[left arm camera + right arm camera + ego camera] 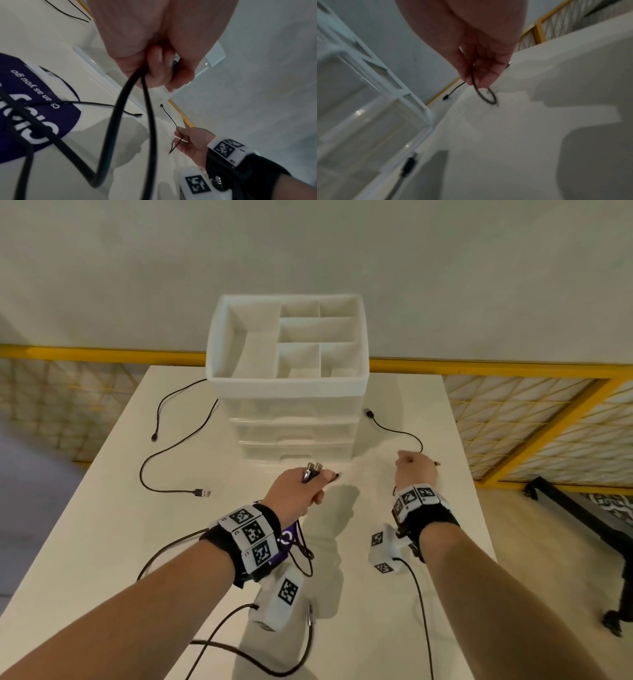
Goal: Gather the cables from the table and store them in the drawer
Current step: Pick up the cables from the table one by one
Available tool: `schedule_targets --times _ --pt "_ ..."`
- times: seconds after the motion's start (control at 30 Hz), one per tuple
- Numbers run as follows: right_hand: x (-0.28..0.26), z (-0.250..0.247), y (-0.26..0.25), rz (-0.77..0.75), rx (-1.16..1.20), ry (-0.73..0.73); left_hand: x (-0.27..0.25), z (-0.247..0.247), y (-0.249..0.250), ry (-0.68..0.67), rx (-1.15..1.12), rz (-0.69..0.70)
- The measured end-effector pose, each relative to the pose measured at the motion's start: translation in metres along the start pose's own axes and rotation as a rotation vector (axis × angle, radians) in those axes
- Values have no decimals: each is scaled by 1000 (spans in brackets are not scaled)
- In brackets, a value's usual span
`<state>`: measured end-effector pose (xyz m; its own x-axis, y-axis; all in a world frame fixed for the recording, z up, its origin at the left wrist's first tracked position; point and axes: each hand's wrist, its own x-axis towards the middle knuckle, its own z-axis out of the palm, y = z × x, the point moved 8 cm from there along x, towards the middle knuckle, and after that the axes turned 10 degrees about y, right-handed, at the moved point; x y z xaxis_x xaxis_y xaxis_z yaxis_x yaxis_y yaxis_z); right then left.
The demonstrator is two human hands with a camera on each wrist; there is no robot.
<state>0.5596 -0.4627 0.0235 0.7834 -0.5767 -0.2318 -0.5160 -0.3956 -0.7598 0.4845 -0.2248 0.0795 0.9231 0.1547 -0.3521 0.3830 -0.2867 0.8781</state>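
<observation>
A white drawer unit (294,436) stands at the table's far middle, its drawers closed and an open divided tray (287,344) on top. My left hand (301,491) grips a bundle of black cables (137,102), two metal plugs (312,469) sticking out above the fist. My right hand (416,467) pinches a thin black cable (394,430) right of the unit; its plug (370,414) lies on the table. In the right wrist view that thin cable (485,97) loops below the fingers. Another long black cable (164,453) with a USB plug (202,493) lies left of the unit.
The white table (411,594) ends at a yellow railing (479,368) before a grey wall. A purple label (42,108) hangs under my left wrist. Camera leads (239,652) trail from both wrists near the front edge. A dark stand (589,529) sits off the table's right side.
</observation>
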Motion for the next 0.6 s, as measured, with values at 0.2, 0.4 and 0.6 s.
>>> schedule_targets --times 0.2,0.4,0.6 --pt "-93 -33 -18 -50 559 -34 -21 21 11 -41 -42 -56" --pt "-184 -44 -13 -280 362 -123 -49 16 24 -36 -150 -100" --pt "-245 -29 28 -288 324 -222 -76 -11 17 43 -504 -212"
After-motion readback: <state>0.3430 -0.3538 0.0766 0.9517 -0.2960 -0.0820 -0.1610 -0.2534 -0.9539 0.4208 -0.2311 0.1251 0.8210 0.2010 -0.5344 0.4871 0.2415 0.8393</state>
